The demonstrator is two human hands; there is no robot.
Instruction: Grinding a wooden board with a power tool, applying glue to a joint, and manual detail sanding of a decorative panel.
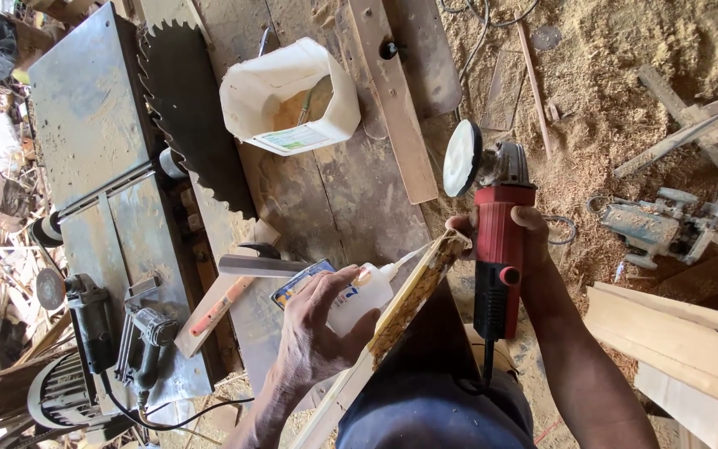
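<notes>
Left hand (313, 328) closed around soft white plastic glue bottle (363, 299), nozzle touching rough edge of pale wooden strip (405, 303) across lap. Right hand (513, 229) clamped on red angle grinder (496, 241) with white sanding disc. Likely risks: glue dripping off narrow edge; crowded grip letting grinder slip.

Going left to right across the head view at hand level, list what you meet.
Black grinder on the metal table → hammer → left hand squeezing the glue bottle → wooden strip → red angle grinder in the right hand → grey power tool on the sawdust.
</notes>
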